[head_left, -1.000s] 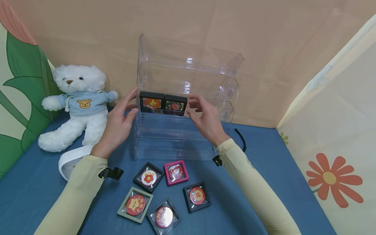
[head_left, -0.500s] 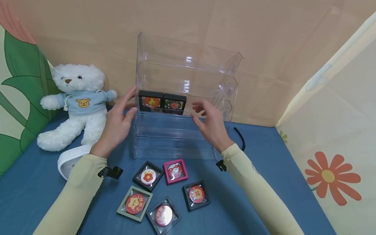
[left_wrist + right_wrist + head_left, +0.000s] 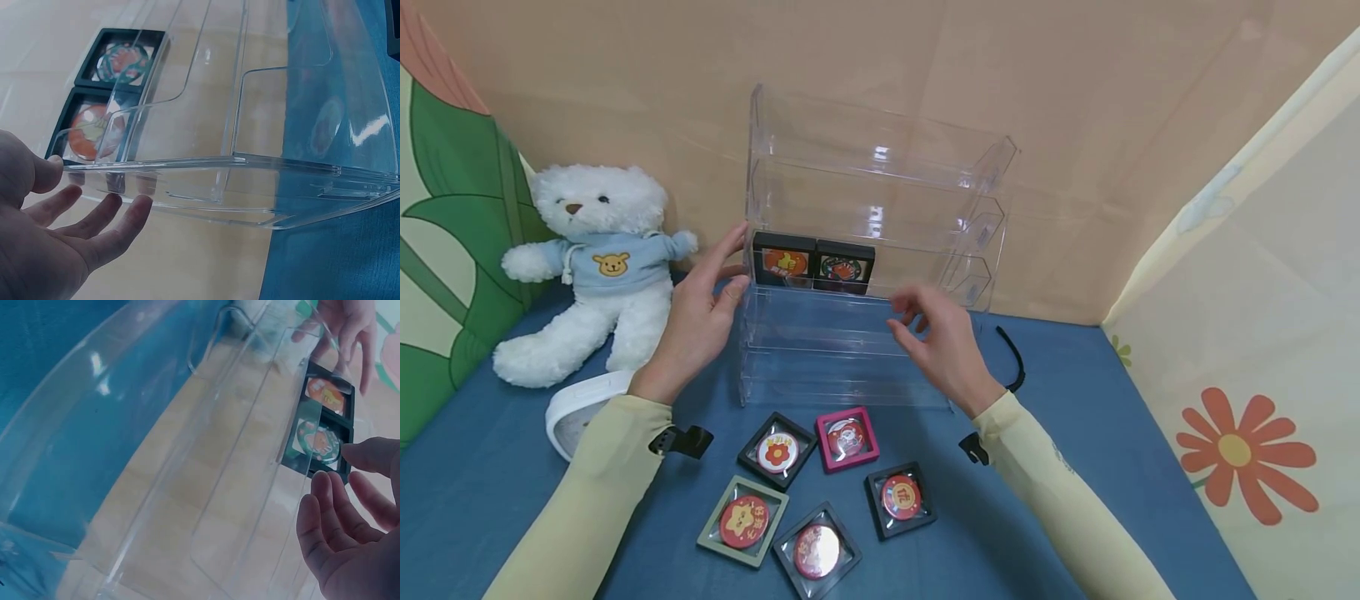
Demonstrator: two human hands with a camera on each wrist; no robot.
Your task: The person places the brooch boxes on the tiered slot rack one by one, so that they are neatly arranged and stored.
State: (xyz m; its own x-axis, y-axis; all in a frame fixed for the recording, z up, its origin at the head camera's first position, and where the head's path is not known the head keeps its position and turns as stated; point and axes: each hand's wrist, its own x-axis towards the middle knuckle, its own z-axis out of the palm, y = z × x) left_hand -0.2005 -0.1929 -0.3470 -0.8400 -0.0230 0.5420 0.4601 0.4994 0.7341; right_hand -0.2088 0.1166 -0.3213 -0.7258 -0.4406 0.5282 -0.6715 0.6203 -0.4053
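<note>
A clear acrylic tiered rack [image 3: 842,337] stands upright against the backdrop. On one of its middle tiers, at the left end, two black square display frames sit side by side: one with an orange thumbs-up badge [image 3: 784,262], the other with a green-rimmed red badge [image 3: 845,267]. My left hand [image 3: 700,312] is at the rack's left side, fingers spread and fingertips right at the side panel [image 3: 250,164]. In front of the rack, my right hand [image 3: 946,346] hovers right of the two frames, its fingers loosely bent around nothing.
On the blue cloth before the rack lie several framed badges: a pink frame [image 3: 847,439], a green frame [image 3: 743,522], and dark ones, including one [image 3: 901,500] at right. A white teddy bear [image 3: 613,267] sits left, near a white round object [image 3: 580,412]. A black cord [image 3: 1015,354] lies right.
My right hand has drawn away from the right-hand black frame, moving right and down. The left hand stays at the rack's side, and both frames keep their places on the tier.
</note>
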